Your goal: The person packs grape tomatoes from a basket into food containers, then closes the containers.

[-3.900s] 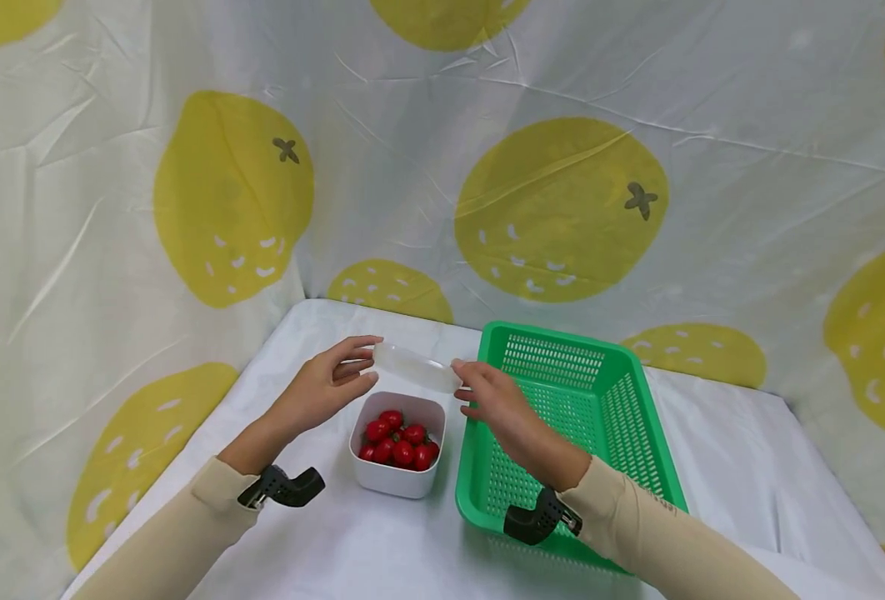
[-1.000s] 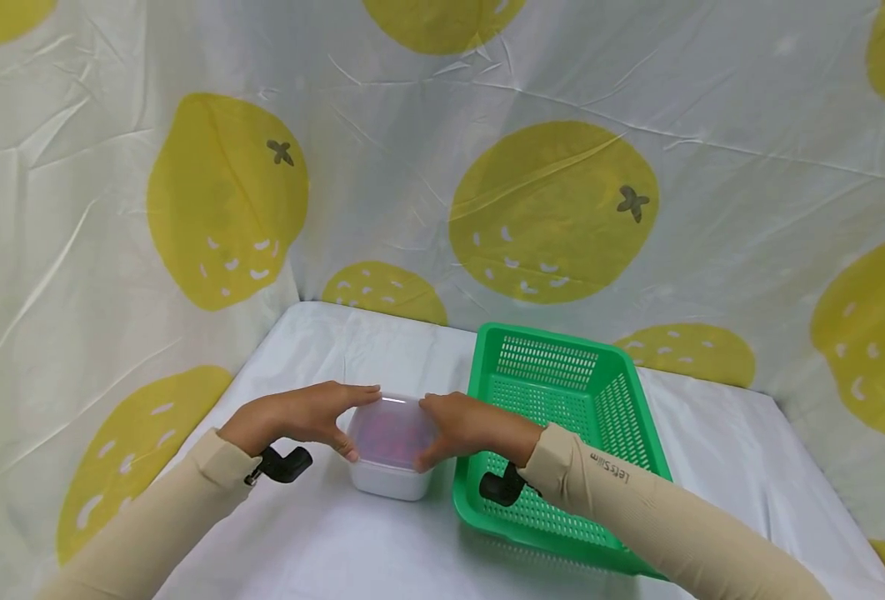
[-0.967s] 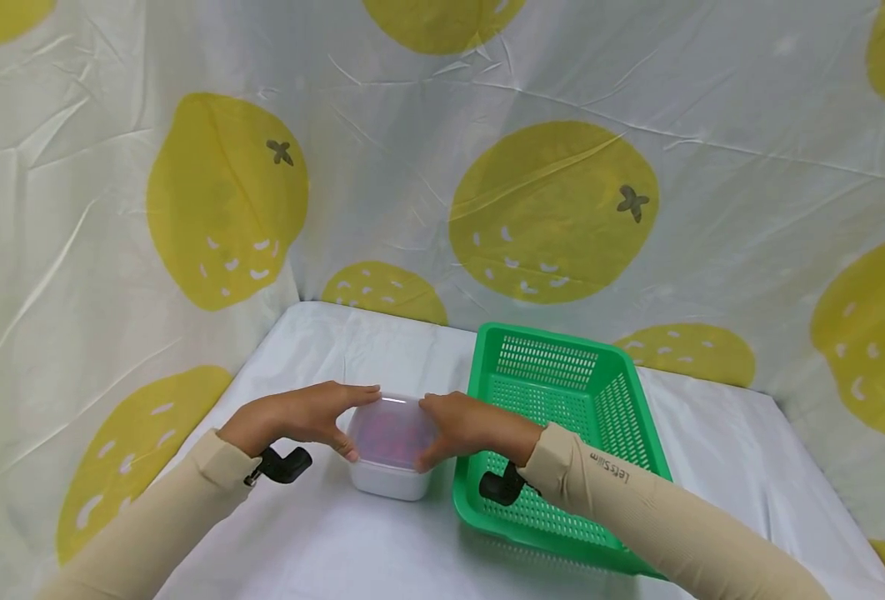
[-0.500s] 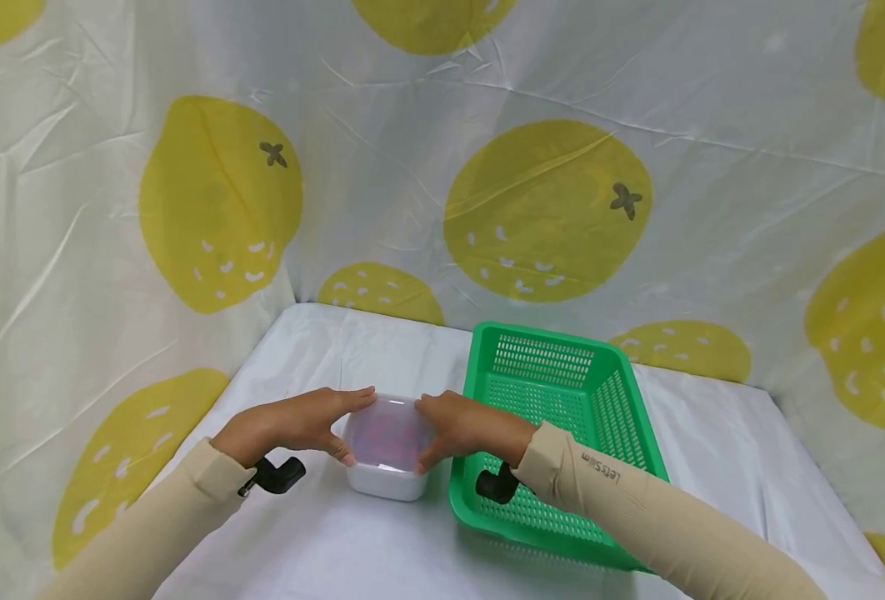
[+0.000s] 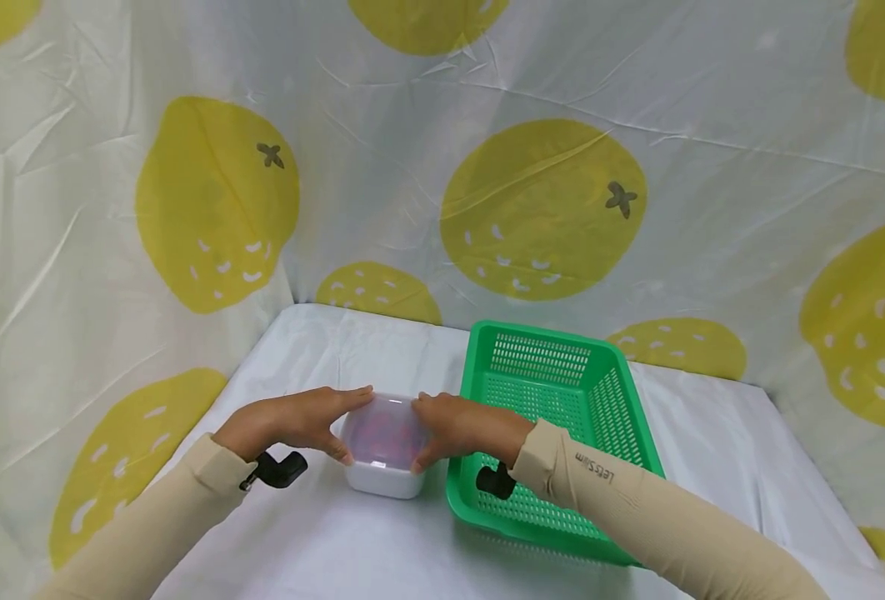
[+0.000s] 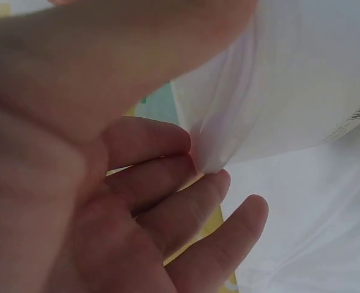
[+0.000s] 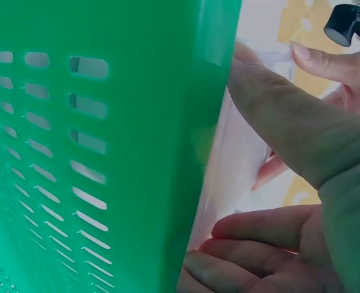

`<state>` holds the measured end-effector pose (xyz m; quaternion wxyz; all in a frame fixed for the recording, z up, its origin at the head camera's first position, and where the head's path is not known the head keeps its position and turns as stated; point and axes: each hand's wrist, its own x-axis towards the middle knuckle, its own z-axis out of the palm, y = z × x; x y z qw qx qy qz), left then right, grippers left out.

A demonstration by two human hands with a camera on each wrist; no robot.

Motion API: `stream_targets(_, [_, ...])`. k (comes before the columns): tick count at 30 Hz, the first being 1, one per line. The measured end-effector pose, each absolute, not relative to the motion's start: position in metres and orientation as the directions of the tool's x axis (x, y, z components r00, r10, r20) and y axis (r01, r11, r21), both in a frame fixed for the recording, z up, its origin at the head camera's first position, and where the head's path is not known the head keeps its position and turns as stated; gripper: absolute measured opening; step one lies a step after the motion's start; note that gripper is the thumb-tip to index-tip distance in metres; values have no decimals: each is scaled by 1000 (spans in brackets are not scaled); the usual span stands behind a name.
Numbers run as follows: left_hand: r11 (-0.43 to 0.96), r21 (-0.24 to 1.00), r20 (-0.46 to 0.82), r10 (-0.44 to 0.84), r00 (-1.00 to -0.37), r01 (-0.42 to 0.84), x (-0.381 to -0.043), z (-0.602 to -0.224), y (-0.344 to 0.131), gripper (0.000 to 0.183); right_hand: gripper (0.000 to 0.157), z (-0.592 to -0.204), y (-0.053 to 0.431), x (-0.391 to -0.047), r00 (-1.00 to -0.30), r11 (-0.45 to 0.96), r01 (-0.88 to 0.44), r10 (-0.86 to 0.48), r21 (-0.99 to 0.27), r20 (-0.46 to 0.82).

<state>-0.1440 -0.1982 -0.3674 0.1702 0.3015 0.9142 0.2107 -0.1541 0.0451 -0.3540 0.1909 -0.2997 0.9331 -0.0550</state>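
Observation:
A white square food container (image 5: 384, 482) stands on the cloth, its translucent lid (image 5: 387, 454) lying over the top. Red cherry tomatoes (image 5: 385, 432) show blurred through it. My left hand (image 5: 303, 421) grips the lid's left side, thumb at the near corner and fingers toward the far one. On the opposite side my right hand (image 5: 457, 427) holds it the same way. In the left wrist view the fingertips (image 6: 213, 183) of the left hand touch the lid's edge. The right wrist view has the right hand's thumb (image 7: 271, 101) on the lid's edge, partly behind green plastic.
A green slotted basket (image 5: 463, 500) stands just right of the container, under my right forearm, with nothing visible inside. White cloth (image 5: 322, 542) covers the table. A lemon-print curtain (image 5: 382, 167) rises behind and on the left.
Several seconds ago both hands held the lid in the air above the uncovered tomatoes; now it lies on the container. Over the last second the hands have stayed at its sides almost unmoved.

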Motion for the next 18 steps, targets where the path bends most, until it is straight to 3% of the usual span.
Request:
stream_targets(6, [711, 504, -170, 638, -751, 490, -142, -371, -202, 93, 93, -356, 49, -151, -716, 789, -552, -615, -272, -331])
stream_targets(10, [710, 500, -143, 632, -762, 495, -137, -374, -202, 87, 89, -355, 66, -147, -706, 733, -553, -665, -396, -246])
stream_targets(13, [695, 450, -18, 635, -772, 561, -137, -377, -200, 75, 78, -349, 83, -142, -739, 707, -538, -657, -459, -146])
stream_targets(18, [677, 328, 310, 582, -751, 660, -135, -378, -191, 54, 56, -339, 111, -133, -794, 689, -566, -603, -453, 77])
